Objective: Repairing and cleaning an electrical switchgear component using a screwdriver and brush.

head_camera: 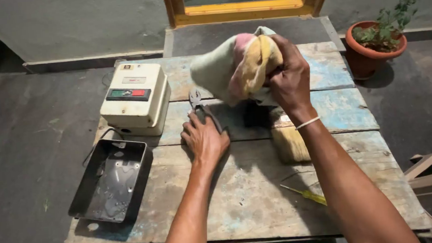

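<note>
A person stands over a low wooden table (pixel 242 196) made of worn planks with patches of flaking blue paint, its rough edges ragged on the near side. The table sits on dark concrete floor, which lies bare to the left of it.

On the table's back left part sits a cream box (pixel 134 99) with rounded corners and a green and a red button on its lid. Just in front of that box, at the table's left edge, lies a shallow black metal tray (pixel 109 182), dented and slightly overhanging the edge.

Above the table's back middle, the right hand (pixel 290 82) is clenched around a soft, crumpled cloth (pixel 235 68) of pale green, pink and yellow, holding it in the air. The left hand (pixel 204 138) lies palm down on the table's middle, closed over the handles of dark metal pliers (pixel 197 102), whose jaws point toward the back.

A brush (pixel 288 144) with straw-coloured bristles lies right of the table's middle. A thin yellow-handled screwdriver (pixel 306 195) lies nearer the front right. A terracotta plant pot (pixel 372 47) stands beyond the table's back right corner.
</note>
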